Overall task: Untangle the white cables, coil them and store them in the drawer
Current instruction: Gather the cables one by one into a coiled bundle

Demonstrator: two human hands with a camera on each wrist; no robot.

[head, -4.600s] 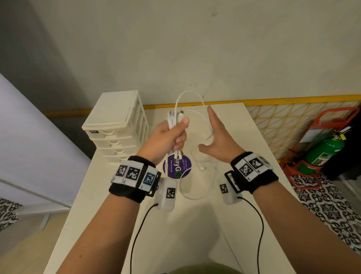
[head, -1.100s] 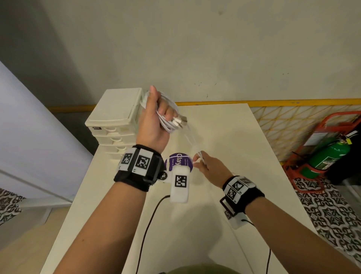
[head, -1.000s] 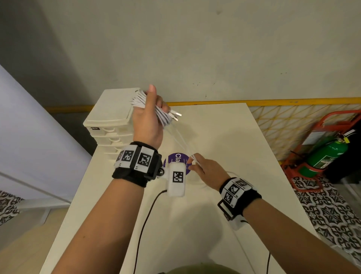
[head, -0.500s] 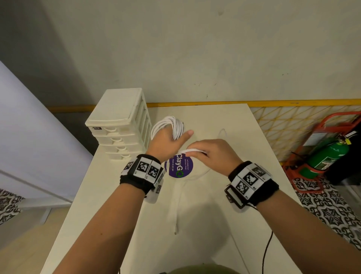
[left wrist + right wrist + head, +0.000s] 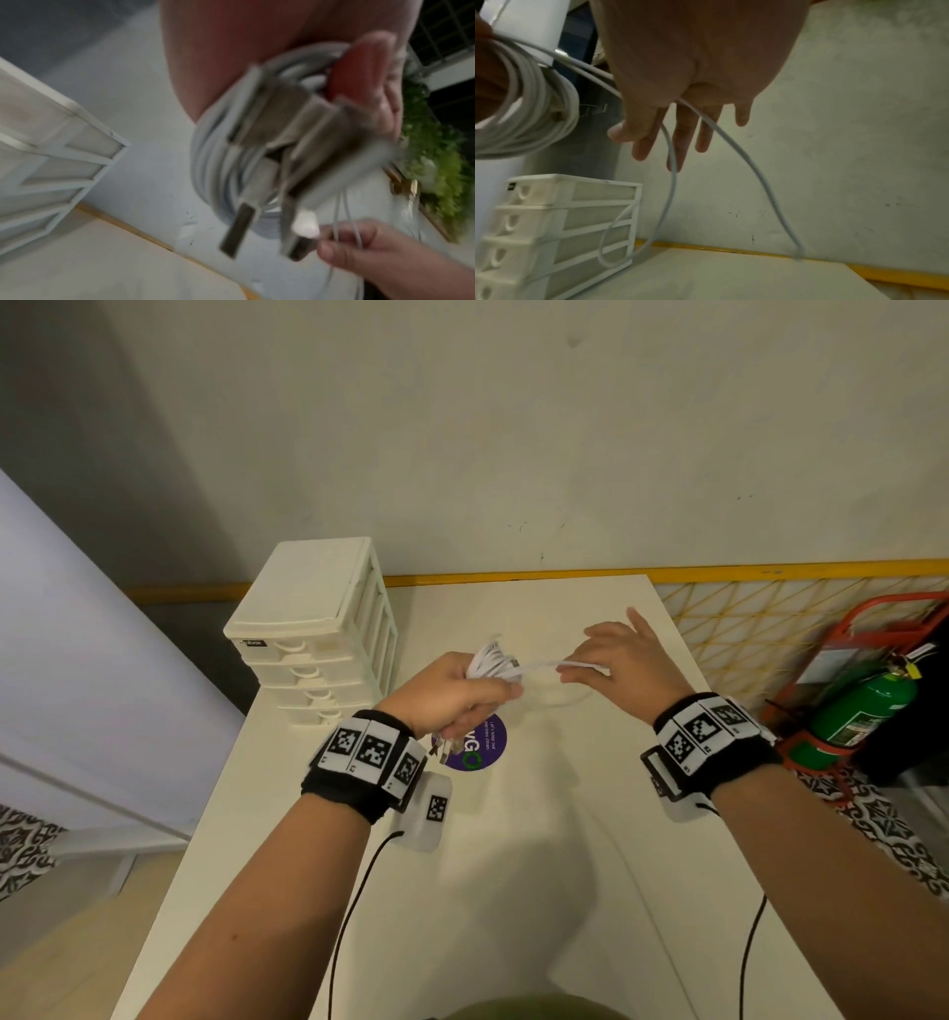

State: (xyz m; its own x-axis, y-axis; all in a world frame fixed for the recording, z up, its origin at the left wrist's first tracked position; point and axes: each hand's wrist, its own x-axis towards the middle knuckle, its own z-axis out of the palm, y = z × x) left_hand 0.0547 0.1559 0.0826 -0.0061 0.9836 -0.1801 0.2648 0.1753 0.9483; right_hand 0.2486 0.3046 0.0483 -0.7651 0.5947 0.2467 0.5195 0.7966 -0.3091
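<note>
My left hand grips a coil of white cables above the table. Several USB plugs hang below its fist and show blurred in the left wrist view. A strand runs level from the coil to my right hand, which pinches it between thumb and fingers. In the right wrist view two loose tails drop from the right hand toward the table. The white drawer unit stands at the table's back left, all its drawers closed.
A round purple sticker lies on the table under my left hand. The wall stands just behind the table. A green fire extinguisher in a red stand sits on the floor to the right. Black wrist-camera leads trail over the near table.
My right hand has moved right and away from the left, drawing a strand out level. The left hand has turned, so the plugs now hang below it.
</note>
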